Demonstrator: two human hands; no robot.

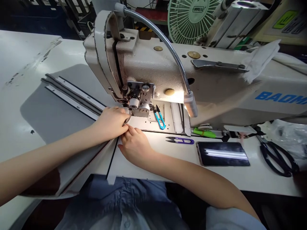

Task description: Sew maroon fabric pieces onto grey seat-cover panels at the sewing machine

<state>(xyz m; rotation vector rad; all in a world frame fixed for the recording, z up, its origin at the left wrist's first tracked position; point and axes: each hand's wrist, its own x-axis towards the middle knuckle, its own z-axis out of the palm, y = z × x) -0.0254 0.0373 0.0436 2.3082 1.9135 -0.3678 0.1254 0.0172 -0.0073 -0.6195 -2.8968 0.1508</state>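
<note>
Just in front of the sewing machine's needle area, my left hand [111, 121] is closed, its thumb and fingers round a dark grey edge. A long grey strip [72, 92], flanked by white bands with dark edges, runs from the left under this hand. My right hand [135, 143] is closed in a pinch, its fingertips meeting my left thumb; what lies between them is hidden. Blue thread snips [160, 119] lie on the machine bed just right of the presser foot area. Purple thread snips [181, 140] rest on the table beyond my right hand.
The sewing machine [148, 67] stands across the back, with a lit gooseneck lamp [190, 103]. To the right lie a phone [223, 154], black-handled scissors [279, 156], a green-handled tool [205, 132] and clear plastic [287, 137]. A green fan [192, 20] stands behind.
</note>
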